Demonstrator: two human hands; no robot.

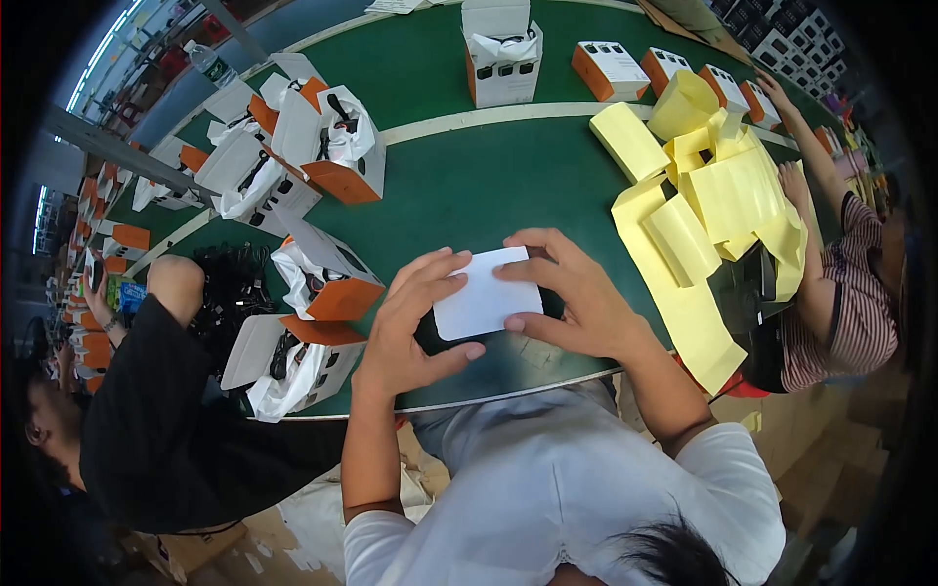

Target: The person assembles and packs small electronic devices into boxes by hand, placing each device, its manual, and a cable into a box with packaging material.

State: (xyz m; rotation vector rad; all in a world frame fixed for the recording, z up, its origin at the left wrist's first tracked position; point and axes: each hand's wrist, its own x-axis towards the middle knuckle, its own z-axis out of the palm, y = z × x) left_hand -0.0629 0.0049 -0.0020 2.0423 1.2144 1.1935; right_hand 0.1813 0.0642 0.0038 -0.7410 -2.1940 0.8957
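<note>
A white rectangular card with rounded corners [487, 295], perhaps a small stack or booklet, is held just above the green table near its front edge. My left hand [405, 317] grips the card's left side, with the fingertips on its upper left corner and the thumb at its lower edge. My right hand [581, 298] has its fingers on the upper right part and its thumb at the lower right corner. The card's thickness cannot be made out. An open white and orange box [347, 295] with white plastic and dark cables inside is nearest to my left hand.
Several open boxes [360, 161] stand at left, beside a heap of black cables [234, 293]. Another open box [503, 68] is at the back, with closed boxes [611, 70] to its right. Yellow sheets [723, 195] lie at right. Co-workers sit at both sides, one in black [205, 420], one in stripes [840, 313].
</note>
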